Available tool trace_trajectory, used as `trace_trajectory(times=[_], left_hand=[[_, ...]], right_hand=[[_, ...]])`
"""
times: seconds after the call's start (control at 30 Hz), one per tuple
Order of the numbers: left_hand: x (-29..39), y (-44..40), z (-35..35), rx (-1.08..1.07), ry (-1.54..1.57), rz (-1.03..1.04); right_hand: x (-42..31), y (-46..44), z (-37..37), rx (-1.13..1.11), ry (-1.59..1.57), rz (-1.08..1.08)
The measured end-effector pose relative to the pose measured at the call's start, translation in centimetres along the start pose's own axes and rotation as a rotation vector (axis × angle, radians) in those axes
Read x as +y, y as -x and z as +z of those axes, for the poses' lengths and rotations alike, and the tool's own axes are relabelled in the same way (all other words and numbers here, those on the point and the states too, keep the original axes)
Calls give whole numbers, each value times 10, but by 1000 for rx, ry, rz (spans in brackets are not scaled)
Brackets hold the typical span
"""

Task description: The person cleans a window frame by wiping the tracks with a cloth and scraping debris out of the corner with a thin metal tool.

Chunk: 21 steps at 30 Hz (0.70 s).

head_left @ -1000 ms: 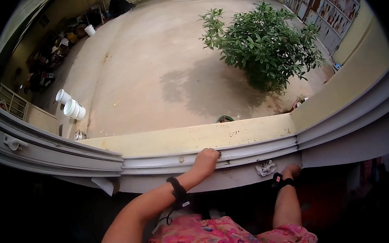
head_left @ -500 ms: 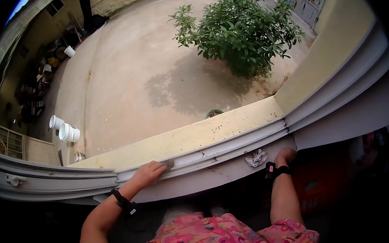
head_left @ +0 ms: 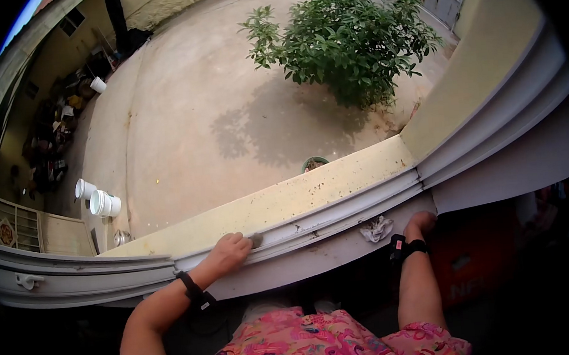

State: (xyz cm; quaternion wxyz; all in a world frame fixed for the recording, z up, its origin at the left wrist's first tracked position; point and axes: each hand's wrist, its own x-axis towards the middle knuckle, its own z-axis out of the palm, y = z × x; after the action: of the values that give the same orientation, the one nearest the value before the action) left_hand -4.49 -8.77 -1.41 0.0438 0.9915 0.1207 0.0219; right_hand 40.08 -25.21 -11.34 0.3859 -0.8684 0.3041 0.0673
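My left hand (head_left: pixel 229 254) is closed around a small grey-brown piece (head_left: pixel 256 240) that looks like a rag or sponge. That piece rests on the white sliding-window track (head_left: pixel 314 227), which has dark dirt specks along its grooves. My right hand (head_left: pixel 422 223) leans on the inner sill (head_left: pixel 290 264) near the right corner, its fingers bent out of sight. Just left of it lies a crumpled white tissue or cloth (head_left: pixel 376 229), apart from the hand. Both wrists carry black bands with small devices.
Beyond the track runs a speckled yellow outer ledge (head_left: pixel 286 200). Outside are a leafy bush (head_left: pixel 347 41), white buckets (head_left: pixel 105 203) and a green-rimmed pot (head_left: pixel 314 164). A window frame (head_left: pixel 73 275) with a latch (head_left: pixel 29 281) stands at left. A red object (head_left: pixel 475 263) sits below right.
My left hand has slid slightly right along the track with the grey-brown piece. My right hand stays at the corner. The head view has shifted a little.
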Motion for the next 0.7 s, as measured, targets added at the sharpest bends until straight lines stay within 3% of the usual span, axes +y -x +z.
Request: trace_trajectory(times=[0.17, 0.37, 0.7], left_hand=[[5, -39, 19, -14, 71, 67], [16, -91, 30, 129, 138, 100], [19, -88, 9, 240, 329, -63]], right_hand=[[-7, 15, -8, 46, 40, -38], [-12, 20, -12, 45, 115, -16], [-6, 12, -6, 49, 71, -31]])
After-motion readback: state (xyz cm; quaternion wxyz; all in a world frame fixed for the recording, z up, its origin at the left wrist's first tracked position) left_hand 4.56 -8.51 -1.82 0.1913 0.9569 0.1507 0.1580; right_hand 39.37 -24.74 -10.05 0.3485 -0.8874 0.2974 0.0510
